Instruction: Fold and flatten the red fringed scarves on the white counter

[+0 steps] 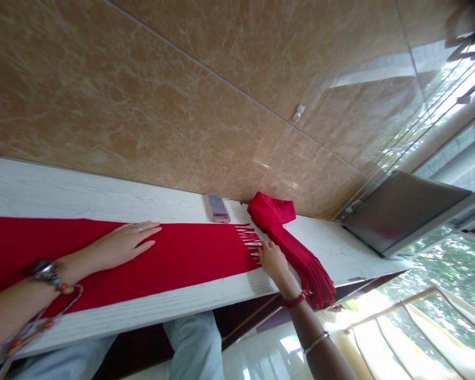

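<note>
A long red scarf (198, 253) lies spread flat along the white tabletop (229, 287). My left hand (121, 245) rests on it palm down, fingers stretched out, with a ring on one finger. At the scarf's right end is a short fringe (249, 240). My right hand (275, 264) is at that fringe with its fingers bent together on the strands; the exact grip is partly hidden. Just beyond it lies a second red scarf (288, 243), its upper part folded over and its long fringe hanging past the table's front edge.
A phone (217, 208), blurred out in part, lies near the tiled wall (162, 105) behind the table. To the right stands a dark box-shaped appliance (404, 211) by the window. A light-coloured rack (411, 327) is beyond the table's right end. My knees (193, 343) are under the front edge.
</note>
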`<state>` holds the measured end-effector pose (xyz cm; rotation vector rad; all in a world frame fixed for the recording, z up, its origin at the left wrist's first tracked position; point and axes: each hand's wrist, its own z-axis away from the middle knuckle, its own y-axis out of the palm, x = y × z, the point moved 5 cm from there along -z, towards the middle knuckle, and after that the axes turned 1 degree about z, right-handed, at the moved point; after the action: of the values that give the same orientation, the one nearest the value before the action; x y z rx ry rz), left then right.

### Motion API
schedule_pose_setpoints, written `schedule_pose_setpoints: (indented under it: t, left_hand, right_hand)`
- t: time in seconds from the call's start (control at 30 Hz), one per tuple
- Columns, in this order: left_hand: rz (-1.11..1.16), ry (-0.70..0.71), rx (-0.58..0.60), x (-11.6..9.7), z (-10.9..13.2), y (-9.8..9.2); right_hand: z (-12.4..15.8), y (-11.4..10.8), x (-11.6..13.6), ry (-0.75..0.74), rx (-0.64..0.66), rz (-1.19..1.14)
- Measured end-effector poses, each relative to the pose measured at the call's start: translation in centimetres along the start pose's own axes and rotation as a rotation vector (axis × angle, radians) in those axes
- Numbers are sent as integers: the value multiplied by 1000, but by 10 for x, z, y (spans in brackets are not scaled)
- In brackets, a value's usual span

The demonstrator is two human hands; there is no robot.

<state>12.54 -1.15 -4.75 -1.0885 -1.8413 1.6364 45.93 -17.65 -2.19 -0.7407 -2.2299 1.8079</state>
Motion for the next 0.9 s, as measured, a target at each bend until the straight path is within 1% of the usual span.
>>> schedule_pose_setpoints:
  t: [0.03,0.1,0.2,0.27,0.33,0.37,0.43,0.53,0.57,0.63,0.67,0.73,0.77,0.83,0.9]
  left_hand:
    - [-2,-2,0,0,0,0]
    - [-8,-2,2,0,0,0]
    - [-17,-2,2,0,0,1]
    - [-16,1,-5,0,0,0]
    - [-10,1,-13,-1,0,-1]
    - [-2,2,-17,-1,1,-1]
    - [23,5,-27,-2,2,-3]
    - [65,0,-45,-2,3,-5]
    - [73,-6,-50,-2,3,-5]
    - [78,-16,-53,-1,3,-4]
    - [76,-20,-49,-1,2,-4]
    - [66,-21,-34,0,2,-2]
    - [61,-21,-31,0,2,-2]
    - [54,-20,-35,0,1,-2]
    - [52,-22,-40,-1,1,-3]
  right_hand:
    - [0,-5,-1,2,-11,1]
    - [-2,-15,9,-56,-45,-29]
    - [-7,-25,48,-254,-79,-158]
    - [-14,-22,75,-396,-56,-231]
    - [-22,-13,91,-450,0,-236]
    - [-27,-7,93,-434,27,-215]
    - [-37,4,83,-342,51,-147]
    - [-47,13,49,-152,21,-31]
    - [-48,14,37,-111,9,-5]
    - [-49,13,20,-70,2,23]
    - [-49,11,16,-70,1,26]
    - [-48,5,20,-93,-15,21]
    - [-48,1,27,-121,-29,12]
    - [-50,-6,50,-217,-56,-26]
    - [-55,-8,75,-315,-40,-57]
